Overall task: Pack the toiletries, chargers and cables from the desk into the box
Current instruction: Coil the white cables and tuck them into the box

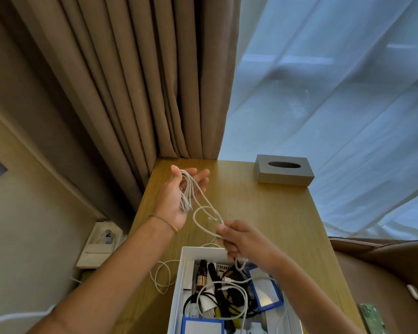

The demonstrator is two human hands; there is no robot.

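Left hand (176, 201), fingers spread, carries the coiled cable (187, 194) while right hand (241, 242) pinches its tail, looping it to fit the box (186, 280)

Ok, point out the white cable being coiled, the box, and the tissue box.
white cable (187, 191), head view, coils in the left palm.
box (182, 266), head view, left white wall.
tissue box (284, 175), head view, grey front face.

The left hand (176, 196) was raised palm-up above the far end of the box (179, 285), fingers spread and loosely wrapped by cable loops. The right hand (244, 242) hovered over the box's far rim, fingers curled, pinching the cable (204, 206).
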